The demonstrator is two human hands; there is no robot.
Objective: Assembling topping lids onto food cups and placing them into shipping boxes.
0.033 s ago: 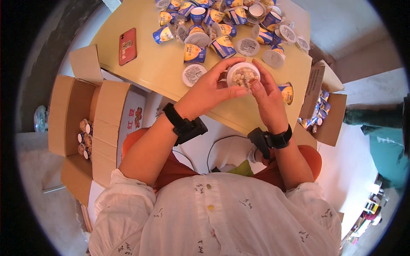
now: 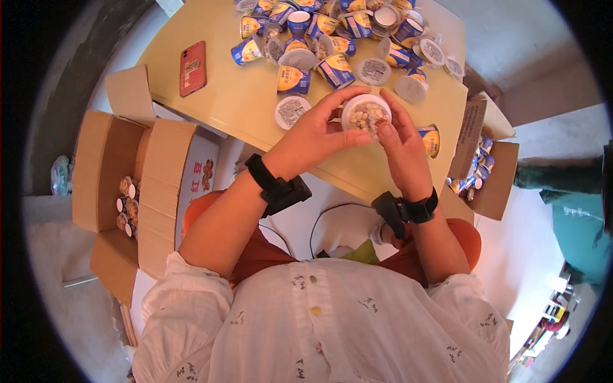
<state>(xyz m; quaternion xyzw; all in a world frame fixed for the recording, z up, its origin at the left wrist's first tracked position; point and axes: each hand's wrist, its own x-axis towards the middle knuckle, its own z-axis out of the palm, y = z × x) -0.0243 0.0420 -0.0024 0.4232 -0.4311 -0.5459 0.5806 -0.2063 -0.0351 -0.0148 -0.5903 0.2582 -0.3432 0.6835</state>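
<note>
Both thumbs and fingers are closed around a round, white-rimmed plastic cup of pale, nut-like pieces (image 2: 365,116), held between the hands above the near part of the table. The left hand (image 2: 316,131) wraps its far and left sides, thumb along the near rim; the right hand (image 2: 407,150) has its fingers up the right side and its thumb on the near right of the rim. From where I stand I can't tell whether a clear cover lies over the pieces. If the top is uncovered, a tilt could spill them; if the walls are thin, a hard pinch from the right thumb could buckle the rim.

Just beside the left hand lies a white-rimmed cup with a grey printed disc (image 2: 292,113), which the knuckles could nudge on a careless turn. By the right hand sits a blue-and-yellow printed paper cup (image 2: 430,140), near the table's border, where a swing of that wrist might send it over.

Beyond the fingers, a loose heap of blue, yellow and clear cups (image 2: 335,70) crowds the pale yellow table (image 2: 236,96); a bump there could set some rolling. A red phone (image 2: 193,69) lies well apart, to the left. Below, brown cardboard boxes flank the person, the left one (image 2: 167,191) and the right one (image 2: 498,185) both holding more cups
</note>
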